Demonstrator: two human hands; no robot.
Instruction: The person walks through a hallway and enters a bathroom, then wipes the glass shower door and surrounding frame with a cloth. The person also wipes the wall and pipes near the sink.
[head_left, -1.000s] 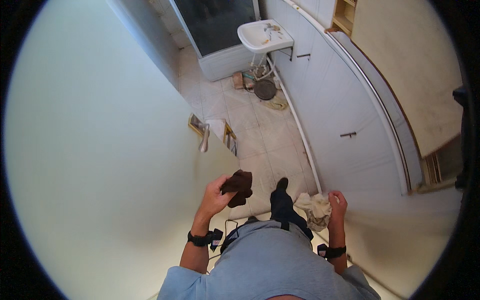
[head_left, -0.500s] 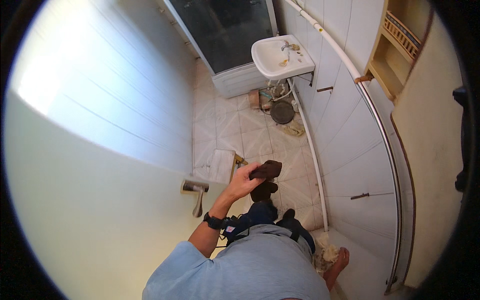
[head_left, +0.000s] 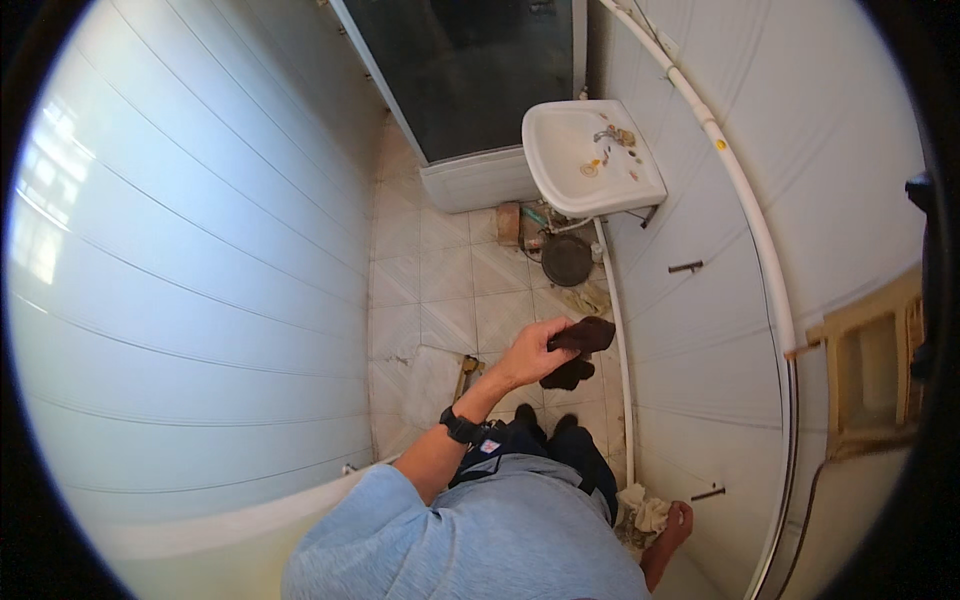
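Observation:
My left hand [head_left: 532, 354] is closed around a pair of dark brown socks [head_left: 583, 337], held out in front of my body above the tiled floor. One sock sticks out past my fingers and the other hangs just below it. Low on the right, beside my hip, my right hand [head_left: 681, 521] has its fingers curled at the edge of a crumpled cream cloth [head_left: 645, 509]. Part of that grip is hidden by the cloth and my body.
Ahead, a white washbasin [head_left: 570, 160] juts from the right wall, with a dark round basin [head_left: 567, 260] beneath it. A dark-glazed shower cabin [head_left: 470, 80] stands behind. A low stool [head_left: 432, 385] is left of my arm. White pipes [head_left: 745, 190] run along the right wall.
I have moved forward through the doorway; the door handle has left the view and the washbasin looks nearer. Both hands keep what they hold.

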